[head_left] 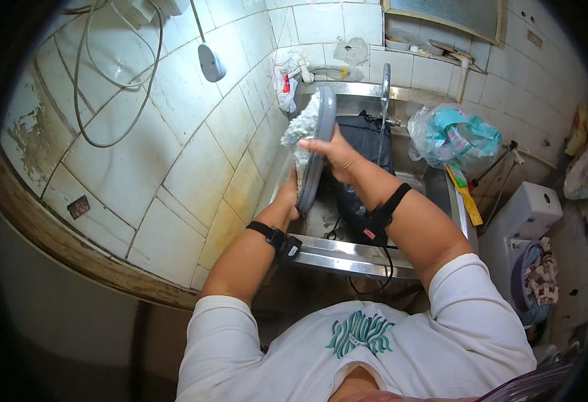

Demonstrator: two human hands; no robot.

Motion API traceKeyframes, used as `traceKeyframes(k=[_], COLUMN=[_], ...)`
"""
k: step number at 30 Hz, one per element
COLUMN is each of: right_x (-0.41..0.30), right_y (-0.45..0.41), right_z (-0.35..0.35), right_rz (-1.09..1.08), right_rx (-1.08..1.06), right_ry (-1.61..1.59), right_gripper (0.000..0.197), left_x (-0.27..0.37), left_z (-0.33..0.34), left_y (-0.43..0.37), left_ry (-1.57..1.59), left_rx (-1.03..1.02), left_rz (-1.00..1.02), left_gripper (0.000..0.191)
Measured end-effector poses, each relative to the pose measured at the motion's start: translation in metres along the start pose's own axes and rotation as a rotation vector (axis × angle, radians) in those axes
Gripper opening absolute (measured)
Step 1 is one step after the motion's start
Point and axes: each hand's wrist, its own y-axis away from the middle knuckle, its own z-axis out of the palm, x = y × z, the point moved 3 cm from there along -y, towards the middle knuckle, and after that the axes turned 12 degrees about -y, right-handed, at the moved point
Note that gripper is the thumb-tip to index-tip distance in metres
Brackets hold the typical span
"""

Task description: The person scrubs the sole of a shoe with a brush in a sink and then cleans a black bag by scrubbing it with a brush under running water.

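Observation:
A fluffy pale slipper (306, 125) with a thick grey sole (327, 116) is held on its edge over the left part of the stainless-steel sink (324, 244). My right hand (341, 157) grips it around the sole side, with the thumb pressed on the matted, wet-looking fleece. Lower down, my left hand (290, 195) holds the near end; its fingers are mostly hidden behind the slipper. Under the slipper and my right arm, a dark padded fabric item (358, 138) lies in the sink. Water runs onto it from the metal faucet (386, 83).
Clear and turquoise plastic bags (454, 133) sit on the sink's right rim, above a yellow-handled brush (462, 193). A white toilet (520, 216) and a basin of cloth (537, 276) stand right. Tiled wall (183, 151) closes the left side; a cable (76, 95) hangs there.

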Motion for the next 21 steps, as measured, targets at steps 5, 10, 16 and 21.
traceKeyframes(k=[5, 10, 16, 21], right_x=[-0.023, -0.011, -0.004, 0.0], right_y=[-0.006, 0.003, -0.009, -0.014], right_z=[-0.026, -0.012, 0.004, 0.011], right_rz=[0.094, -0.037, -0.183, -0.101], right_rx=[-0.031, 0.051, 0.02, 0.026], right_ry=[-0.218, -0.129, 0.088, 0.309], right_gripper=[0.08, 0.098, 0.098, 0.096], left_x=[0.022, 0.088, 0.099, 0.089], left_z=[0.02, 0.058, 0.07, 0.071], left_y=[0.017, 0.053, 0.053, 0.039], left_ry=[-0.075, 0.184, 0.22, 0.513], left_rx=[-0.046, -0.072, 0.132, -0.02], left_rz=[-0.055, 0.427, 0.657, 0.419], left_gripper=[0.082, 0.077, 0.059, 0.059])
